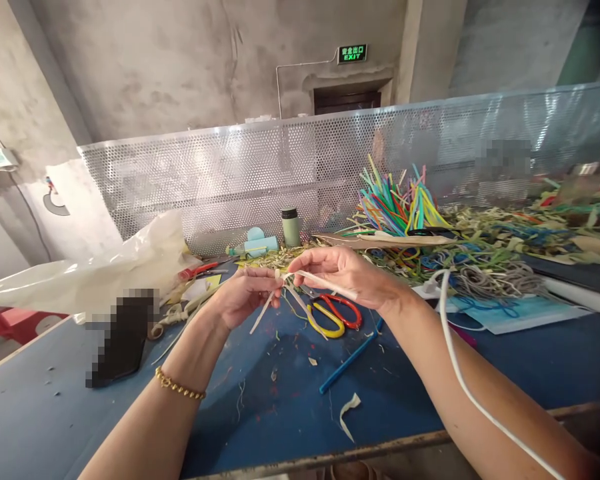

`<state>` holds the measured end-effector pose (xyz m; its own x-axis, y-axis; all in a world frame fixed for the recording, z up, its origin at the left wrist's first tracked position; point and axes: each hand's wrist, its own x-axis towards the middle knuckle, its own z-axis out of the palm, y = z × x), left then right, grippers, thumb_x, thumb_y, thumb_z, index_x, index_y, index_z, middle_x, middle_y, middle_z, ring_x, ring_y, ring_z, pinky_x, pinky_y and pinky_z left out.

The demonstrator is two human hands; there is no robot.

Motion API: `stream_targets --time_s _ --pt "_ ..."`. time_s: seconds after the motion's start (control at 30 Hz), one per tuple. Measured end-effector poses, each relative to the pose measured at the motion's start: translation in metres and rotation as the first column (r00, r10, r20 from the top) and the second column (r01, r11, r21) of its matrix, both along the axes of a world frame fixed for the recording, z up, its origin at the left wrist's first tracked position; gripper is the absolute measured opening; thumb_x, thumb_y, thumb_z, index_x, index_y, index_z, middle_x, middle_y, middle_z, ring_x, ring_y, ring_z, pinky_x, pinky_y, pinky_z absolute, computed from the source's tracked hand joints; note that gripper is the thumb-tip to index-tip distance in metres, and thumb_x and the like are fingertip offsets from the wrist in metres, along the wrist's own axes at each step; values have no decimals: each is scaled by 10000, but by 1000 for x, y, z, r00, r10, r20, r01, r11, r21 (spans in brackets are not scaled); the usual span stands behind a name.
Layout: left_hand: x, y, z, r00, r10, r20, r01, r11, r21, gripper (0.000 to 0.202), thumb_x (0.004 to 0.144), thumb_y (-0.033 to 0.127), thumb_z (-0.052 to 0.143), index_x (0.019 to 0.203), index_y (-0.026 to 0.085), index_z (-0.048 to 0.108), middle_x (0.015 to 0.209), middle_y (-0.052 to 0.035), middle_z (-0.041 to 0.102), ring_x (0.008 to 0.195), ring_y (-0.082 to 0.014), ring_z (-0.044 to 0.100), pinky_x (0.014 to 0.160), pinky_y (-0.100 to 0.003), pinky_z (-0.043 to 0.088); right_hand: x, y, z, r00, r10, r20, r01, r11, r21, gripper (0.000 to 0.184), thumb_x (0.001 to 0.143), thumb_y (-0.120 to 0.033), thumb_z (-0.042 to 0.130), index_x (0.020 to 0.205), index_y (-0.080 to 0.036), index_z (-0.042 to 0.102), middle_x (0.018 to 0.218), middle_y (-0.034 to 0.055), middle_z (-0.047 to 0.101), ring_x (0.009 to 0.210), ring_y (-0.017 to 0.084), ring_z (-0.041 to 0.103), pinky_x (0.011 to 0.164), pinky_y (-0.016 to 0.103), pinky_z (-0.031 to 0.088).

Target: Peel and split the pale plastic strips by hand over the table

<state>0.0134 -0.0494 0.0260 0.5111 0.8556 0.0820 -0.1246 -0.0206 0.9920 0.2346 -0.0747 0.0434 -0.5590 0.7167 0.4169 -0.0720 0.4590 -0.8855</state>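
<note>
My left hand [247, 293] and my right hand [343, 273] meet above the blue table. Between their fingertips is a pale, flat fibre strip [325, 283], with loose ends hanging down from the pinch. Both hands have their fingers closed on it; the exact spot where they meet is small and partly covered by the fingers. Just behind and below lie scissors [336, 317] with one red and one yellow handle. A blue stick [351, 357] rests on the table near my right forearm. A scrap of pale strip [349, 415] lies closer to the front edge.
On the left are a dark phone-like object [123, 340] and clear plastic sheeting [130, 267]. A green bottle [291, 228] and colourful strips [400, 203] stand by the perforated metal screen [220, 180]. Tangled cords [500, 283] and a blue face mask [525, 313] lie right. A white cable [457, 373] crosses my right forearm.
</note>
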Motion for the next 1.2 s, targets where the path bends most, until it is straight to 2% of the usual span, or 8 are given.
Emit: stream_targets --time_s 0.13,0.27,0.4,0.5,0.7,0.97,1.2 --pt "1 0 0 999 -8 45 10 999 -42 99 676 192 770 696 119 706 626 -17 647 533 -108 599 577 -243 458 -8 -4 2 990 -73 -122 87 989 118 138 802 -306 728 811 -168 719 844 21 661 708 103 577 711 265 489" --pt "3 0 0 998 32 50 -28 997 -68 98 672 185 771 694 118 702 617 -24 646 529 -107 594 563 -242 459 -11 -7 4 961 -118 -249 140 987 74 209 826 -375 697 893 -177 705 762 19 645 591 100 545 544 249 459" --pt "3 1 -2 997 56 50 -53 997 -54 92 682 179 768 690 119 699 610 -27 641 525 -106 590 556 -242 455 -12 -4 3 912 -268 -312 302 951 66 223 828 -376 691 900 -167 711 733 9 631 487 61 466 436 220 348" --pt "3 2 -3 996 74 45 -72 997 -36 107 682 186 772 685 116 691 615 -28 641 519 -108 592 543 -241 446 -16 2 -1 903 -381 -198 402 913 74 245 800 -374 707 850 -135 715 618 -13 586 446 48 382 415 218 271" --pt "4 0 -2 998 66 16 -66 998 -4 127 686 191 769 645 108 682 612 -27 638 519 -104 588 542 -234 430 -23 10 -14 886 -464 22 440 854 278 221 816 -327 661 755 -119 704 597 -1 587 551 91 480 528 239 363" --pt "9 -8 2 995 86 -54 -84 995 49 138 653 196 771 606 106 678 584 -27 631 507 -112 580 558 -256 409 -25 12 -18 864 -493 102 429 827 363 221 819 -279 622 662 -128 656 571 -16 535 540 87 434 521 239 345" --pt "10 -7 -1 990 91 -103 -84 993 79 172 644 248 788 636 110 686 594 -20 621 509 -109 569 544 -256 386 -25 11 -18 838 -520 168 428 815 390 187 810 -260 626 713 -119 703 598 11 604 553 96 480 525 233 373"
